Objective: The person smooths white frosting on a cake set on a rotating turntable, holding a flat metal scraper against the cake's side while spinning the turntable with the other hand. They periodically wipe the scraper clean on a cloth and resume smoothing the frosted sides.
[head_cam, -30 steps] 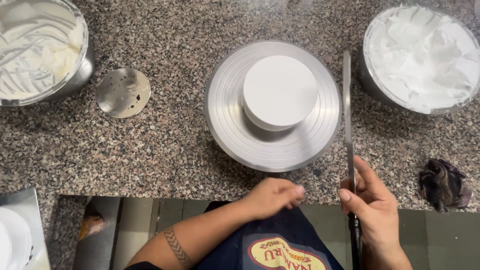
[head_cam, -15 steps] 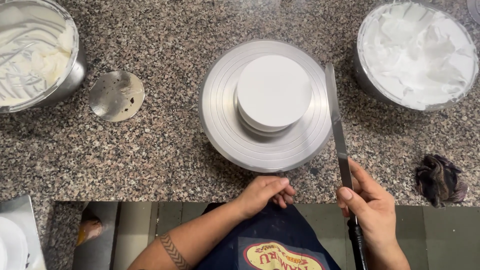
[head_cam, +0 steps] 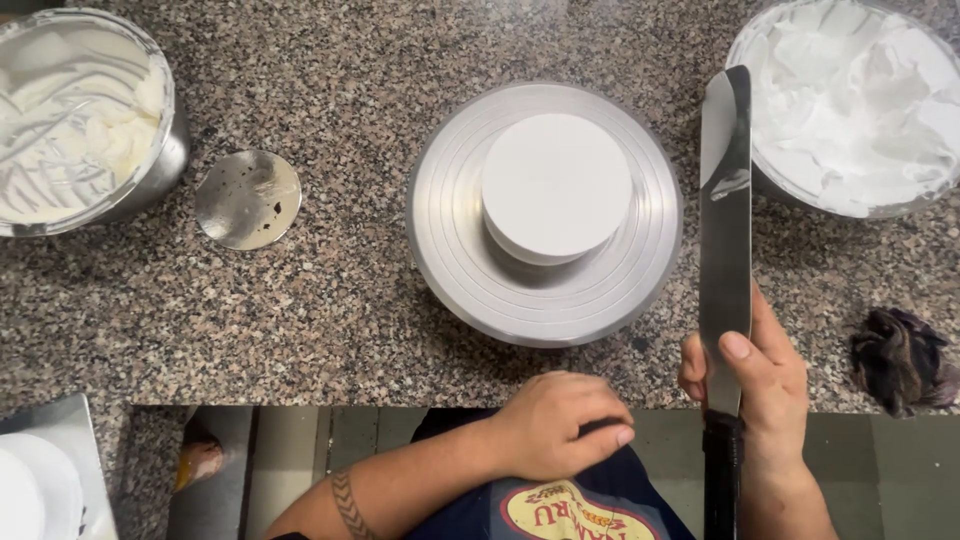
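A round white cake (head_cam: 556, 185) sits in the middle of a silver turntable (head_cam: 450, 260) on the granite counter. My right hand (head_cam: 760, 385) grips a long palette knife (head_cam: 724, 230) by its black handle, the blade pointing away from me, just right of the turntable, with a smear of white cream near its tip. My left hand (head_cam: 560, 425) rests curled and holding nothing at the counter's front edge, below the turntable.
A metal bowl of white cream (head_cam: 850, 100) stands at the back right. Another metal bowl with cream (head_cam: 80, 115) is at the back left. A small round metal disc (head_cam: 247, 198) lies beside it. A dark crumpled cloth (head_cam: 900, 355) lies at right.
The palette knife's blade has turned from edge-on to its flat face showing, shifted slightly. My left hand stays at the counter edge.
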